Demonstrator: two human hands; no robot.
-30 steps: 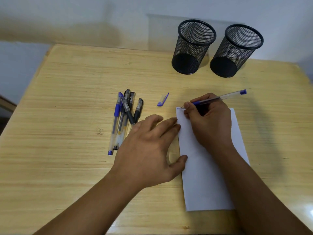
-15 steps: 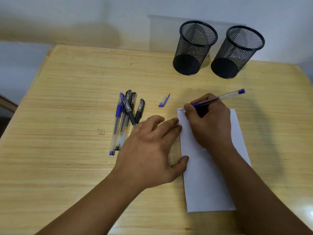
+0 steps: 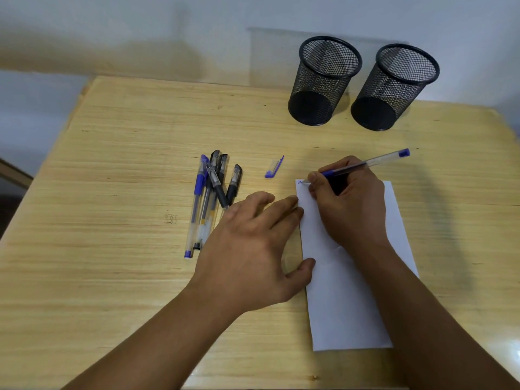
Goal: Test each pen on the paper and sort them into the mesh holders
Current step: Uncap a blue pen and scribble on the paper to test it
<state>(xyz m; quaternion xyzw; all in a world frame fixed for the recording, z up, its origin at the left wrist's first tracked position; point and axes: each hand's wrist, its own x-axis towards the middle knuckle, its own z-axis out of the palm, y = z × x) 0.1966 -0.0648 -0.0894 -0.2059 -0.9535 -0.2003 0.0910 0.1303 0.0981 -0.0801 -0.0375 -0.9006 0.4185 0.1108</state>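
- The right hand (image 3: 349, 204) grips a blue pen (image 3: 365, 164), tip on the top left corner of the paper (image 3: 346, 305) — faint blue marks there.
- The left hand (image 3: 253, 249) lies open, fingers spread, on the paper's left edge.
- Remaining pens (image 3: 211, 198) lie bunched left of it; two mesh holders (image 3: 326, 80) stand at the table's (image 3: 112, 164) far edge.

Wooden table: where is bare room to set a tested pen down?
Free: the wooden table left of the pen pile, and right of the white paper. Crowded: between the pile, blue cap and left hand.

Matt black mesh holders (image 3: 326, 80), grained wooden table (image 3: 126, 170), matt paper (image 3: 346, 305).
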